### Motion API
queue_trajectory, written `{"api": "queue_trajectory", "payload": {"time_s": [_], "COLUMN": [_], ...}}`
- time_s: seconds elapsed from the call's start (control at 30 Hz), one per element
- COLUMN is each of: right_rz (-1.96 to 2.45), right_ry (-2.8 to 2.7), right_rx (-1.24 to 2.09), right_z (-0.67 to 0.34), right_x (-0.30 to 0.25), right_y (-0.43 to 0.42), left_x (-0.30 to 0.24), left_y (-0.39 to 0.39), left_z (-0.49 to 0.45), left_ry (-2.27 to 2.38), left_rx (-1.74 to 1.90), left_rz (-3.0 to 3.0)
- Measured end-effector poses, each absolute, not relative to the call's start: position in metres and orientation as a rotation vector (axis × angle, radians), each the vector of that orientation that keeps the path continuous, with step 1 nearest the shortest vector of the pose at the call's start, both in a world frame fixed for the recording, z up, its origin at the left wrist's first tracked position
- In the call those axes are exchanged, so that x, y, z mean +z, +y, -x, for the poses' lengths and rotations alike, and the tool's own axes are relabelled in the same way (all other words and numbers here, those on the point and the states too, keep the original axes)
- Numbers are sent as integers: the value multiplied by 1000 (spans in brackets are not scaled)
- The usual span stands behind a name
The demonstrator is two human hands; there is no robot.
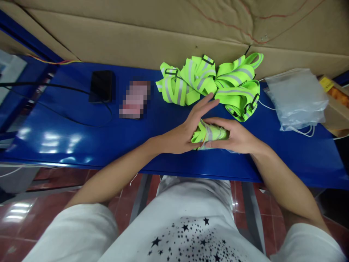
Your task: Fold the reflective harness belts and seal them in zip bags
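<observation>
Neon strap bundle (209,134) between left hand (182,135) and right hand (241,136).

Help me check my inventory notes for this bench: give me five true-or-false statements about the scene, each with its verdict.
1. The right hand holds a rolled fluorescent-green fabric strap with grey stripes. True.

2. The left hand is clenched into a fist. False: its fingers are extended, and it is at the left end of the roll.

3. Bunched fluorescent-green straps with grey stripes lie on the glossy blue tabletop. True.

4. The stack of translucent plastic bags lies left of the black boxy object. False: it lies to the right of it, beyond the bunched straps.

5. The white short-sleeved shirt has black stars printed on it. True.
</observation>
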State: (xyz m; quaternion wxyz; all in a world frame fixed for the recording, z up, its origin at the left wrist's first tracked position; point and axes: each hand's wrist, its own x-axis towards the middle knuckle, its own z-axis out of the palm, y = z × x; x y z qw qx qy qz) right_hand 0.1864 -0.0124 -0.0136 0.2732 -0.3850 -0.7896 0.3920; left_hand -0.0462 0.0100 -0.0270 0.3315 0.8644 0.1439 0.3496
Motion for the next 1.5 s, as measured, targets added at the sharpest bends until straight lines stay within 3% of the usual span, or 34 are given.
{"api": "queue_trajectory", "payload": {"time_s": [0.1, 0.2, 0.5, 0.67, 0.87, 1.1, 1.23, 1.5], "right_rz": [1103, 1138, 1115, 1026, 1121, 1259, 1350, 1289], "right_ry": [-2052, -2020, -2124, -2288, -2031, -1977, -1888, -1914], "right_rx": [774, 565, 578, 506, -11, 356, 293, 202], "right_z": [-187, -189, -190, -197, -189, -172, -167, -167], "right_x": [-14, -12, -17, -4, 9, -8, -22, -24], "right_y": [-15, -16, -13, -14, -25, -29, -26, -28], "left_x": [-28, -26, -26, -36, -33, -42, -47, -39], "left_y": [10, 12, 15, 14, 14, 18, 17, 13], "left_z": [46, 48, 52, 51, 56, 54, 50, 47], "left_ry": [612, 763, 732, 615, 640, 588, 572, 618], "left_rx": [1179, 1225, 1101, 1299, 1506, 1309, 1113, 1077], "left_rz": [-2321, -2376, -2301, -2568, -2941, -3115, -3109, -3053]}}
